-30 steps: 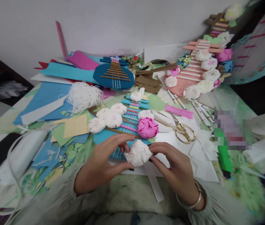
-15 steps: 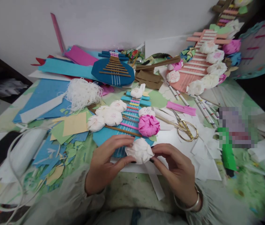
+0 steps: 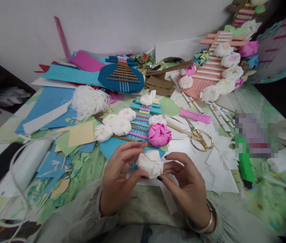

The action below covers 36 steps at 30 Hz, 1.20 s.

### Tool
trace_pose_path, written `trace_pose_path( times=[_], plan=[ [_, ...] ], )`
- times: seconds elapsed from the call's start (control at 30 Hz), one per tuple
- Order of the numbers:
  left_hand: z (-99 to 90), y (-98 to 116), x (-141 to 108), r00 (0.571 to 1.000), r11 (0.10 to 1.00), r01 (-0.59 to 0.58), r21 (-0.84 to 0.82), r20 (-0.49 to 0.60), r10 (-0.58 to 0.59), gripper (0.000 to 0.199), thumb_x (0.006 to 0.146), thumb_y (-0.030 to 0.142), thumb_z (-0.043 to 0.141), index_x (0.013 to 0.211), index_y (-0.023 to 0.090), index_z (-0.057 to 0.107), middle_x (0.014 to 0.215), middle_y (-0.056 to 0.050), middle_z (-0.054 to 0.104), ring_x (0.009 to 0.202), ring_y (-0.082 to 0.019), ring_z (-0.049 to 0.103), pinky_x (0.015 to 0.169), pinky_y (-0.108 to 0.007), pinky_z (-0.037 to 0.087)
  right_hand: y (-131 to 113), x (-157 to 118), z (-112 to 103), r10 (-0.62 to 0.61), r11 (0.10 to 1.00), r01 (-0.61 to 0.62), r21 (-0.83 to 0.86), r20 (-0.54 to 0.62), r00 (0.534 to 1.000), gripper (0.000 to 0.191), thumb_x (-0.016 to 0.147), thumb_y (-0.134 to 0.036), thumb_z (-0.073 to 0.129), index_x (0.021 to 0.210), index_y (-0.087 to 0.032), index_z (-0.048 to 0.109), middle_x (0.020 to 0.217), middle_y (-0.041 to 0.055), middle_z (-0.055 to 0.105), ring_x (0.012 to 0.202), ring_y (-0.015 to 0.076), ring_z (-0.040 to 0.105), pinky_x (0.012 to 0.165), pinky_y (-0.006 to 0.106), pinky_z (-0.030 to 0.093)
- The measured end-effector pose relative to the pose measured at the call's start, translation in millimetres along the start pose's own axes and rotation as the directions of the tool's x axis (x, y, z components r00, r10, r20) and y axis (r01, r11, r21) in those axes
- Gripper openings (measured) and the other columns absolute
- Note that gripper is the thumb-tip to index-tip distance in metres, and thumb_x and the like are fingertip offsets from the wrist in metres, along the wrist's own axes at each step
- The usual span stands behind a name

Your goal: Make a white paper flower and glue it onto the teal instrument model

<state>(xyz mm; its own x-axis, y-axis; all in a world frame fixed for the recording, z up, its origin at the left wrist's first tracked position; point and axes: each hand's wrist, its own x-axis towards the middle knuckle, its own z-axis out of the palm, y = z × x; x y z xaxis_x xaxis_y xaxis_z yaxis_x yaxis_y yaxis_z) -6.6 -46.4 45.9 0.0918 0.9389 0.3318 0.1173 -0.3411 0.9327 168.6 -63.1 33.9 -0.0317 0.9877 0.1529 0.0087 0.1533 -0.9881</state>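
Observation:
A white paper flower (image 3: 150, 164) is held between my two hands, in front of the lower end of a blue paper lute (image 3: 115, 148). My left hand (image 3: 122, 175) curls around the flower's left side, thumb at its lower edge. My right hand (image 3: 184, 180) pinches its right side between thumb and fingers, forefinger raised. On the lute sit several white paper flowers (image 3: 121, 126) at the left and a pink paper flower (image 3: 160, 134) at the right. Coloured strips and white strings run up its middle. A white paper strip (image 3: 168, 199) lies below the flower.
Gold-handled scissors (image 3: 201, 140) lie on white paper at the right, near several markers (image 3: 220, 118). A tangle of white string (image 3: 89, 103) and paper scraps (image 3: 74, 162) cover the left. Behind are a dark blue lute (image 3: 121, 77) and a pink lute (image 3: 201, 82).
The flower has turned slightly between my fingers. My right forefinger has lifted off it, and my left fingers have opened a little above it.

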Motion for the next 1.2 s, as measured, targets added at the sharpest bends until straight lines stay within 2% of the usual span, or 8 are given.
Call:
trace_pose_path(
  times=[0.1, 0.17, 0.3, 0.53, 0.67, 0.77, 1.03, 1.2],
  plan=[
    [-2.4, 1.2, -1.7, 0.984, 0.995, -0.070, 0.065, 0.166, 0.058, 0.065, 0.066, 0.032, 0.076, 0.124, 0.027, 0.047, 0.130, -0.013, 0.048, 0.123, -0.032, 0.046, 0.100, -0.050, 0.044, -1.6, -0.2, -0.3, 0.006, 0.999, -0.005, -0.034, 0.024, 1.000, 0.049, 0.078, -0.011, 0.063, 0.123, -0.025, 0.049, 0.117, 0.0098, 0.049, 0.077, 0.0132, 0.061, 0.068, 0.029, 0.057],
    [-3.9, 2.4, -1.3, 0.967, 0.987, -0.116, 0.108, 0.239, 0.088, 0.076, 0.062, 0.032, 0.079, 0.128, 0.028, 0.041, 0.133, -0.014, 0.045, 0.126, -0.033, 0.042, 0.102, -0.051, 0.041, -2.4, -0.5, -1.4, -0.001, 0.998, 0.004, -0.062, 0.059, 0.998, 0.056, 0.077, -0.011, 0.064, 0.128, -0.026, 0.046, 0.121, 0.0106, 0.049, 0.076, 0.0131, 0.060, 0.068, 0.029, 0.057],
    [-6.2, 4.8, 1.9, 0.938, 0.957, -0.188, 0.220, 0.330, 0.108, 0.072, 0.072, 0.020, 0.072, 0.133, 0.028, 0.036, 0.139, -0.013, 0.039, 0.131, -0.031, 0.036, 0.105, -0.050, 0.038, -3.7, -1.8, -3.4, 0.008, 0.993, 0.008, -0.116, 0.137, 0.991, 0.061, 0.076, -0.010, 0.063, 0.132, -0.026, 0.044, 0.121, 0.0098, 0.053, 0.075, 0.0131, 0.059, 0.067, 0.028, 0.057],
    [-12.7, 6.0, 6.5, 0.946, 0.967, -0.120, 0.223, 0.322, 0.044, 0.067, 0.077, 0.009, 0.062, 0.135, 0.029, 0.035, 0.147, -0.011, 0.025, 0.136, -0.031, 0.029, 0.104, -0.048, 0.041, -8.1, -2.5, -2.5, -0.010, 0.995, 0.028, -0.092, 0.185, 0.983, 0.047, 0.078, -0.008, 0.058, 0.122, -0.023, 0.050, 0.115, 0.0102, 0.055, 0.077, 0.0135, 0.061, 0.069, 0.028, 0.056],
    [-15.3, 3.2, 7.7, 0.965, 0.974, -0.083, 0.210, 0.260, 0.026, 0.063, 0.075, 0.014, 0.068, 0.131, 0.029, 0.042, 0.144, -0.011, 0.029, 0.130, -0.030, 0.039, 0.098, -0.042, 0.049, -8.2, -0.8, -0.2, -0.031, 0.994, 0.046, -0.102, 0.145, 0.989, 0.042, 0.079, -0.008, 0.058, 0.117, -0.023, 0.052, 0.110, 0.0086, 0.055, 0.076, 0.0131, 0.061, 0.068, 0.028, 0.055],
    [-17.8, 0.5, 10.0, 0.968, 0.945, -0.147, 0.293, 0.240, 0.076, 0.052, 0.073, 0.018, 0.071, 0.122, 0.025, 0.053, 0.140, -0.012, 0.035, 0.123, -0.029, 0.049, 0.094, -0.039, 0.053, -6.2, 0.0, 1.3, -0.028, 0.995, 0.041, -0.095, 0.134, 0.991, 0.039, 0.079, -0.007, 0.057, 0.115, -0.023, 0.053, 0.108, 0.0075, 0.054, 0.078, 0.0131, 0.060, 0.069, 0.028, 0.055],
    [-23.5, 1.7, 23.4, 0.931, 0.874, -0.289, 0.391, 0.327, 0.162, 0.039, 0.072, 0.023, 0.072, 0.108, 0.018, 0.061, 0.139, -0.015, 0.040, 0.119, -0.030, 0.053, 0.101, -0.042, 0.046, -1.1, -0.3, 5.5, -0.030, 0.996, 0.036, -0.081, 0.074, 0.997, 0.038, 0.079, -0.008, 0.059, 0.113, -0.024, 0.053, 0.104, 0.0049, 0.053, 0.078, 0.0124, 0.059, 0.068, 0.027, 0.053],
    [-26.0, -0.9, 40.4, 0.921, 0.954, -0.168, 0.247, 0.384, 0.063, 0.045, 0.073, 0.024, 0.070, 0.116, 0.023, 0.058, 0.141, -0.011, 0.035, 0.117, -0.026, 0.053, 0.091, -0.035, 0.055, 1.3, 5.1, 10.9, 0.057, 0.997, -0.056, -0.045, 0.020, 0.998, 0.033, 0.077, -0.011, 0.062, 0.107, -0.020, 0.054, 0.094, 0.0049, 0.056, 0.074, 0.0135, 0.062, 0.065, 0.028, 0.054]
  ],
)
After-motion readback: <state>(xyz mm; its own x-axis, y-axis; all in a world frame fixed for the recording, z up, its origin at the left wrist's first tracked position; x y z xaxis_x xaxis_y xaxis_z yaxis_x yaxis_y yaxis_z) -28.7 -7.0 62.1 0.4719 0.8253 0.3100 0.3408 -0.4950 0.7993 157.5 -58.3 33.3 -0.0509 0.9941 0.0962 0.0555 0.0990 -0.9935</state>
